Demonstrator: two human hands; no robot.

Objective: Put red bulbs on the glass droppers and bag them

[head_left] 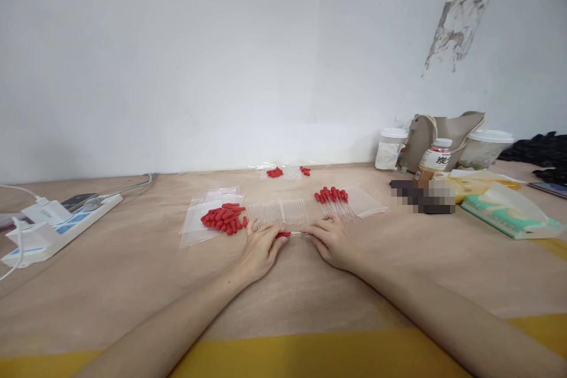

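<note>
My left hand (261, 249) is closed on a red rubber dropper bulb (284, 234). A clear glass dropper tube (297, 233) runs from that bulb across to my right hand (333, 244), whose fingers pinch its other end. Left of my hands, loose red bulbs (224, 218) lie heaped on clear plastic bags (192, 229). Just beyond my fingers is a row of bare glass tubes (279, 210). Droppers with red bulbs fitted (332, 195) lie side by side at the right, partly on another clear bag (365, 201).
Near the wall sit more small red pieces (274, 172) in clear bags. A white power strip (66, 227) with chargers is at the left. To the right stand a lidded cup (390, 149), a drink bottle (434, 160), a beige bag (443, 136) and a tissue pack (509, 212).
</note>
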